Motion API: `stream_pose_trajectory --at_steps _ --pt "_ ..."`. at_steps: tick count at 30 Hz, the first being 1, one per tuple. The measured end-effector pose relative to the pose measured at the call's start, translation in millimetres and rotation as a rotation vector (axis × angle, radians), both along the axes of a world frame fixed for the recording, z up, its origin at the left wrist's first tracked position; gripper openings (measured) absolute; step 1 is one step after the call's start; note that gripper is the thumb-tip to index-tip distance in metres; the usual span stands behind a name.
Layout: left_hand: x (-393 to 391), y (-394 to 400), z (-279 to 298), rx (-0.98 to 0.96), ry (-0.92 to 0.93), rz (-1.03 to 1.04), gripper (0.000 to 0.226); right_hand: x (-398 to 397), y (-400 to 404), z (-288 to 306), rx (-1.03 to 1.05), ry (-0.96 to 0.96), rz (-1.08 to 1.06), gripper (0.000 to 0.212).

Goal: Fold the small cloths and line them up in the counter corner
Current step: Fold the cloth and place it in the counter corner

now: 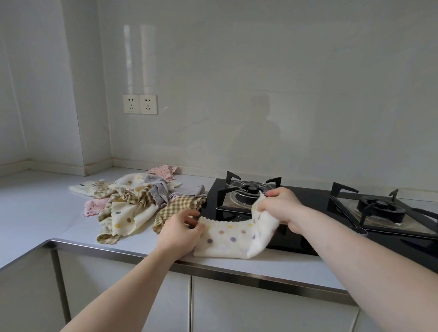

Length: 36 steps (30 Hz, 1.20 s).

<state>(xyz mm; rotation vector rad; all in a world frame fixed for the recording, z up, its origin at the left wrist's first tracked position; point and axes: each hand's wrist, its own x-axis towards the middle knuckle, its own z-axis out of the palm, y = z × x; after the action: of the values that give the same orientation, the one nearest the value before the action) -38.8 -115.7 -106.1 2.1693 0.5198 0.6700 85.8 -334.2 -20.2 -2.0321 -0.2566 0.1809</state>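
Both hands, left hand (181,231) and right hand (281,208), pinch the dotted cloth (232,237) by its ends at the counter's (37,213) front edge, beside the stove (304,212)

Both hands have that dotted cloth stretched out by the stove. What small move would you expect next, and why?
Probably the right hand carries its raised edge over toward the left hand, folding the dotted cloth in half. Both hands pinch opposite ends, the cloth hangs open and unfolded, half over the stove, and the pile beside it waits unfolded.
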Motion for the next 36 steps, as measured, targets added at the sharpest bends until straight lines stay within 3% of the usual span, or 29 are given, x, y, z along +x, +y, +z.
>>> stream_pose_trajectory --at_steps 3,7,11,16,20,23,27,32,36 --pt "1.0 2.2 -0.2 -0.077 -0.017 -0.019 0.030 -14.1 20.8 2.8 0.021 -0.015 0.043 0.085" --pt "3.5 7.2 -2.4 -0.152 -0.035 -0.032 0.035 -37.3 45.9 -3.3 0.020 0.013 0.145 0.078" --pt "4.7 9.6 -2.3 -0.211 -0.059 -0.028 0.036 -51.6 68.1 -16.8 -0.028 0.026 0.253 0.093" --pt "3.8 12.4 0.8 -0.291 -0.109 -0.029 0.025 -58.0 74.6 -25.1 -0.059 0.034 0.420 0.090" --pt "4.0 15.2 0.1 -0.299 -0.107 -0.033 0.023 -39.9 62.9 -21.1 -0.017 -0.127 0.266 0.068" --pt "3.1 11.6 1.3 -0.254 -0.053 -0.036 0.039 -22.2 47.8 -23.4 -0.136 -0.199 0.121 0.062" --pt "3.0 6.7 2.9 -0.217 -0.005 -0.059 0.054 -12.7 34.6 -36.1 -0.254 -0.111 0.103 0.067" --pt "0.9 7.2 2.5 -0.216 -0.003 -0.090 0.055 -12.1 36.5 -46.1 -0.189 0.007 0.116 0.070" --pt "-0.2 12.0 3.1 -0.223 -0.026 -0.112 0.052 -15.9 42.7 -44.4 -0.187 0.086 0.149 0.049"
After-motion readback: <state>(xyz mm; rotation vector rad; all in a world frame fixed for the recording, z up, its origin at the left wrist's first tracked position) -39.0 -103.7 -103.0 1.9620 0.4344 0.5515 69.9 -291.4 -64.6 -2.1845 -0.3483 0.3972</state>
